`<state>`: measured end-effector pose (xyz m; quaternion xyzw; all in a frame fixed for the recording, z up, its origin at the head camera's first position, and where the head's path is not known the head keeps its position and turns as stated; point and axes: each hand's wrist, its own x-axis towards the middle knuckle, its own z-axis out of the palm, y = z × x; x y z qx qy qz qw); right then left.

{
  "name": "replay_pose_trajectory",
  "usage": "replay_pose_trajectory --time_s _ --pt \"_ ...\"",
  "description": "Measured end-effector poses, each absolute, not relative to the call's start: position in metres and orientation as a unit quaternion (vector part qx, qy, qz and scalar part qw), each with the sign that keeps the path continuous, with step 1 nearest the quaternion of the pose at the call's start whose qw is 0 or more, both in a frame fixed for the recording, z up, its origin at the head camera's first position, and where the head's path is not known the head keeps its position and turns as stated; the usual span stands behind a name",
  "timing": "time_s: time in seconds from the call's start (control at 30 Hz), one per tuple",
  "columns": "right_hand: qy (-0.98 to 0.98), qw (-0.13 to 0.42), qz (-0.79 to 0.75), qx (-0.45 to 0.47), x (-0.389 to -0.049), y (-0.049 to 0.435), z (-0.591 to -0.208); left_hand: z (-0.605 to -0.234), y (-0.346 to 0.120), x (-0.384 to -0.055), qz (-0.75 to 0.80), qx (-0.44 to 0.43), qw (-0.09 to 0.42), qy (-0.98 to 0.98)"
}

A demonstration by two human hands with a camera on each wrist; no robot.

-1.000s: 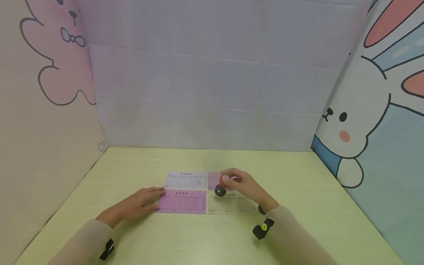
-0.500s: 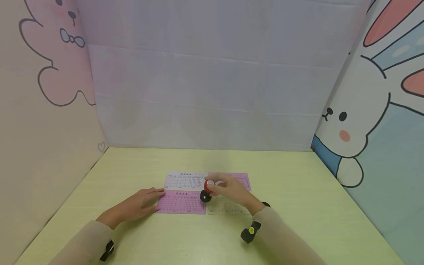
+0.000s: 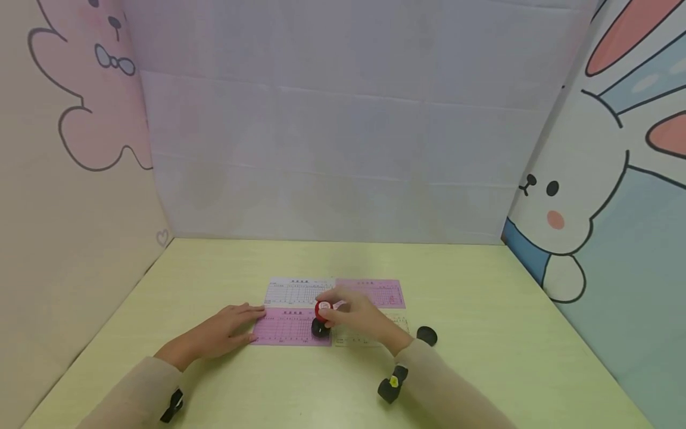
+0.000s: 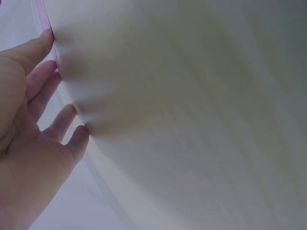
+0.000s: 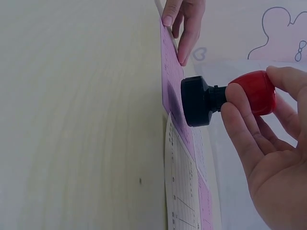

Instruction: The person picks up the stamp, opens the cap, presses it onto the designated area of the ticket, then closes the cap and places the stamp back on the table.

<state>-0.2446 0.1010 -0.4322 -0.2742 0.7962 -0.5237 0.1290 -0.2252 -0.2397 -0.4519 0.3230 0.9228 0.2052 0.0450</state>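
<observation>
"Fingers (image 5: 242, 136) of the right hand (image 3: 356, 313): what are they pinching?"

"The stamp (image 5: 218, 99), by its red handle (image 5: 259, 88). They grip high, I'd say so that the black base (image 5: 194, 101) is left free to face downward."

"Is it touching anything?"

"Seemingly not. It looks just above the near pink slip (image 3: 292, 328), over that slip's right end; the right wrist view shows a dark shadow under it."

"And the left hand (image 3: 227, 330)?"

"Fingers spread, tips resting at the same slip's left edge, probably to keep it from sliding."

"What lies around that slip?"

"The white slip (image 3: 292, 292) beyond it, the yellow slip (image 3: 358, 339) to its right, partly hidden by the right hand, and the far pink slip (image 3: 388, 291) behind the yellow. They form a tight block, likely so one short reach covers all four."

"Further out?"

"A black disc (image 3: 427, 336) on the bench (image 3: 466, 286), right of the yellow slip. Perhaps the stamp's cap, laid off the slips; I can't be sure."
</observation>
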Motion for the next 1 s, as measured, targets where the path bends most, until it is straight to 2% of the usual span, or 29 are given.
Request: replay_pose_trajectory --time_s 1.0 --pt "0.803 0.147 -0.52 -0.25 -0.24 0.088 -0.44 -0.449 -0.24 -0.226 0.206 0.333 0.045 0.919"
